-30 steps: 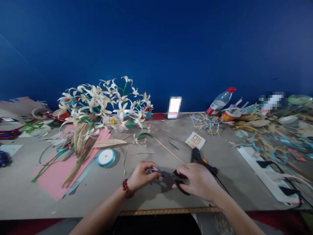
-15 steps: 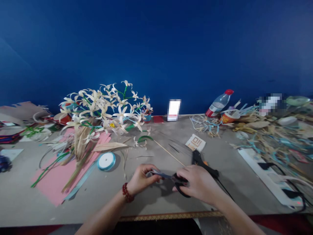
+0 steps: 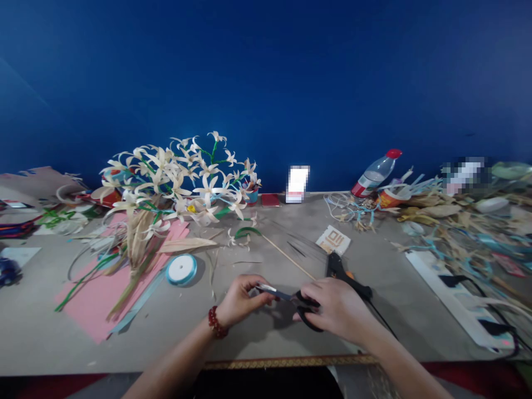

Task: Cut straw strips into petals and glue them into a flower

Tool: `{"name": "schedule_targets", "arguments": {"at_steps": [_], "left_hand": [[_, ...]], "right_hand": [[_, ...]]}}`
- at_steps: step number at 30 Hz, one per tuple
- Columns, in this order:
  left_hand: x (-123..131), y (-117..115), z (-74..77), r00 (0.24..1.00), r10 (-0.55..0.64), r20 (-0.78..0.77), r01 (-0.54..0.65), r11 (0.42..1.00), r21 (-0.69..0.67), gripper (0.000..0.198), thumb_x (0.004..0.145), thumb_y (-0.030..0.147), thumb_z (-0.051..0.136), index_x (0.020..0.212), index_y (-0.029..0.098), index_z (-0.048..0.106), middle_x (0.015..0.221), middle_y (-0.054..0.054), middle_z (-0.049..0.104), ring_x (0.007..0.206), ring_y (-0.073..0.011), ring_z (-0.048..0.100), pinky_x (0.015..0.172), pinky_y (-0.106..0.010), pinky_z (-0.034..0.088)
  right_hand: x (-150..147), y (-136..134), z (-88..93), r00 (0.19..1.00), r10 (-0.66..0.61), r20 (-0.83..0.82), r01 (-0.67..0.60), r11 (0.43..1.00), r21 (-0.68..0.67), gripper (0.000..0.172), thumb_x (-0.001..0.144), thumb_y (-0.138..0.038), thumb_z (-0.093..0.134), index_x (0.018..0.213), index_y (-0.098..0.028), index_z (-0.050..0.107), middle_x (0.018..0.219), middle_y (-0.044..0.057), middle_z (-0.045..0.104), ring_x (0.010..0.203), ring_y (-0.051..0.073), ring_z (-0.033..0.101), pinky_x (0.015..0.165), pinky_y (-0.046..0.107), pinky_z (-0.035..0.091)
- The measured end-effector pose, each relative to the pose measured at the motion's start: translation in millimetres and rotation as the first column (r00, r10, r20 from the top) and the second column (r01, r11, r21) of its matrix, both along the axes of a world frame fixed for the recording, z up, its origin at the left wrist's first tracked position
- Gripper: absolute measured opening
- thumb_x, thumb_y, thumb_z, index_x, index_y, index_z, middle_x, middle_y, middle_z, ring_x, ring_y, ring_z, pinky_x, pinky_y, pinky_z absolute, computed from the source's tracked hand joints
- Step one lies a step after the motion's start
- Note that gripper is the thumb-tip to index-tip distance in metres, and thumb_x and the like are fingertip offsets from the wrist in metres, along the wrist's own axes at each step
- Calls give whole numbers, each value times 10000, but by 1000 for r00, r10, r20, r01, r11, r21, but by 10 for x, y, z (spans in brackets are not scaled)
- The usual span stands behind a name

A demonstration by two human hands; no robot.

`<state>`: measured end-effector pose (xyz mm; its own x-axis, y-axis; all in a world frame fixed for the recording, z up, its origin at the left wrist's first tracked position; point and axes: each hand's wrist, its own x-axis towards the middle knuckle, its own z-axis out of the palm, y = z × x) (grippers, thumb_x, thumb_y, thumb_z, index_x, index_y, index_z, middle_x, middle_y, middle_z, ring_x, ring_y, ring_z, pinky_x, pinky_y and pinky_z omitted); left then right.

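Observation:
Black-handled scissors (image 3: 282, 295) sit in my right hand (image 3: 338, 307), its fingers in the handle loops. Their blades point left, to the fingertips of my left hand (image 3: 243, 300). Thumb and fingers of that hand are pinched together beside the blade tips; what they hold is too small to make out. A beaded red bracelet (image 3: 216, 322) is on the left wrist. Just beyond my right hand lies a black glue gun (image 3: 347, 277), its cord running toward the table's front edge. A thin stick (image 3: 286, 256) stretches across the table behind the hands.
White flowers on green stems (image 3: 183, 177) spread at the back left. Nearer lie pink paper (image 3: 89, 305), dried husks (image 3: 137, 238) and a blue ribbon spool (image 3: 181, 270). To the right are a power strip (image 3: 451, 302), a tilted bottle (image 3: 376, 173) and heaped husk scraps (image 3: 469, 221).
The scissors blades have turned slightly at my left fingertips. Both hands stay in nearly the same place; the view has shifted a little.

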<state>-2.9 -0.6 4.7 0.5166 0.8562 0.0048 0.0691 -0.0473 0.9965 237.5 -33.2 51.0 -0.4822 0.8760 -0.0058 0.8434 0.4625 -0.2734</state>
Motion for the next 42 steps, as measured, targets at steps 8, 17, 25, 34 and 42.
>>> {"name": "schedule_targets", "arguments": {"at_steps": [8, 17, 25, 34, 42], "left_hand": [[3, -3, 16, 1000, 0, 15, 0, 1000, -3, 194, 813, 310, 686, 785, 121, 722, 706, -79, 730, 657, -157, 637, 668, -256, 488], [18, -4, -86, 977, 25, 210, 12, 985, -171, 245, 795, 357, 713, 752, 145, 599, 782, -58, 708, 692, -137, 626, 659, -245, 467], [42, 3, -110, 928, 64, 366, 49, 955, -292, 277, 753, 361, 757, 755, 152, 574, 791, -50, 684, 698, -127, 601, 661, -239, 449], [70, -26, -58, 921, 78, 381, 26, 965, -260, 341, 743, 399, 748, 713, 157, 511, 797, -41, 653, 585, -97, 561, 589, -236, 451], [96, -27, -128, 946, 106, 308, -33, 972, -232, 352, 716, 404, 750, 691, 162, 496, 579, 31, 536, 514, -86, 495, 523, -211, 423]], "right_hand": [[3, -7, -33, 1000, -17, -4, 17, 1000, 10, 328, 749, -497, 734, 699, -204, 597, 635, 6, 655, 615, 180, 610, 556, 266, 278], [47, -68, -233, 928, -331, -170, 310, 940, -138, 337, 812, -521, 632, 695, -220, 536, 592, -13, 629, 540, 151, 589, 484, 224, 296], [-114, -242, -565, 879, -477, 10, 477, 878, -44, 142, 766, -224, 616, 882, -233, 535, 757, 10, 692, 645, 190, 670, 524, 232, 321], [-134, -65, -361, 970, -235, -56, 220, 955, -197, 106, 670, -219, 696, 739, -203, 618, 741, 3, 666, 707, 189, 628, 576, 234, 340], [-531, 283, -90, 826, -163, -540, 40, 972, -233, 193, 842, -381, 616, 783, -197, 617, 681, -37, 597, 596, 109, 502, 542, 200, 356]]}}
